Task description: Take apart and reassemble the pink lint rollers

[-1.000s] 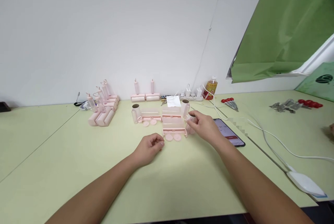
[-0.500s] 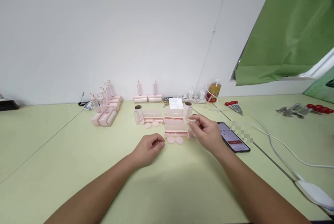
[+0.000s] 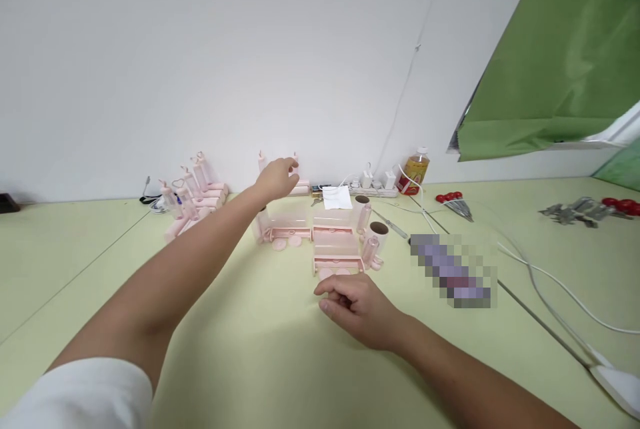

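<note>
My left hand [image 3: 277,179] reaches to the back by the wall, its fingers closed around the upright handle of a pink lint roller [image 3: 300,190]. Part of that handle is hidden behind the fingers. My right hand [image 3: 357,305] hovers low over the front of the table, fingers loosely curled and apart, holding nothing. Just beyond it lie pink round caps [image 3: 326,273], partly covered by the hand, and a pink roller case [image 3: 337,252] with a translucent cover. Right of the case stand a paper roll [image 3: 379,237] with a brown core and a translucent pink handle [image 3: 371,250].
Several assembled lint rollers [image 3: 210,197] sit at the left. More roller cases [image 3: 290,225] lie behind the front one. A white paper [image 3: 337,197], a power strip [image 3: 385,192], a bottle [image 3: 415,172], a blurred phone [image 3: 450,270], cables and red-tipped metal tools [image 3: 457,205] occupy the right.
My left hand has gone from the table front to the lint roller by the wall. My right hand has moved left and nearer, leaving the roll and handle standing at the right.
</note>
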`<state>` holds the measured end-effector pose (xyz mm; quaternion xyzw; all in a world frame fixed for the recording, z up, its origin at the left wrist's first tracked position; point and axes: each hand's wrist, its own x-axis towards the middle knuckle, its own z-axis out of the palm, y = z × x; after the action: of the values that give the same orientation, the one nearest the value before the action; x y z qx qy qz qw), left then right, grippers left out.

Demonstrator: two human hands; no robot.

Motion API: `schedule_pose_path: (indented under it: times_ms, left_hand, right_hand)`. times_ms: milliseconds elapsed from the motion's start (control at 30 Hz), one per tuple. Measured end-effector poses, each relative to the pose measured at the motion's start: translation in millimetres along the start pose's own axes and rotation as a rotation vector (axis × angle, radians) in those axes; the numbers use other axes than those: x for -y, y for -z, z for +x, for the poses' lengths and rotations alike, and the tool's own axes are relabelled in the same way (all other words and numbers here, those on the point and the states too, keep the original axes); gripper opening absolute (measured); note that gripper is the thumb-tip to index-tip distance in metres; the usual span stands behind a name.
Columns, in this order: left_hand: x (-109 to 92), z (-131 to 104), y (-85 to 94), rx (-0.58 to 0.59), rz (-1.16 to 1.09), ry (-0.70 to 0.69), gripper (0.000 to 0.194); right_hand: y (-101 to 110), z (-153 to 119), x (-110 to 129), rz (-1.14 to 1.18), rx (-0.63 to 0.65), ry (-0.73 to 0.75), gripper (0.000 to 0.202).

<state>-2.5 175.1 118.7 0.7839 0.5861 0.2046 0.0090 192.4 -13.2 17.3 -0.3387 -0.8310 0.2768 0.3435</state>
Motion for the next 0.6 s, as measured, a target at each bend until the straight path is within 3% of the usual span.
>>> schedule_pose_path:
  times_ms: [100,200,433,600]
  left_hand:
    - [2.3,44.6,-17.9,0.024,0.083,0.055,0.060]
    - [0.6,73.6,-31.7,0.020,0.125,0.086,0.066]
    - [0.8,115.5,-35.7,-0.037,0.076,0.192,0.035]
    - [7.3,117.9,-37.1,-0.085,-0.014,0.238,0.021]
  right_hand:
    - [0.7,0.7,0.1,-0.005,-0.010,-0.012,0.016]
    - [0.2,1.1,-1.3,-0.017,-0.032,-0.006,0.017]
    - [-6.7,2.3,-7.2,-0.054,-0.056,0.063,0.020]
    - [-6.7,2.9,-5.1,-0.048,-0.058,0.070,0.023]
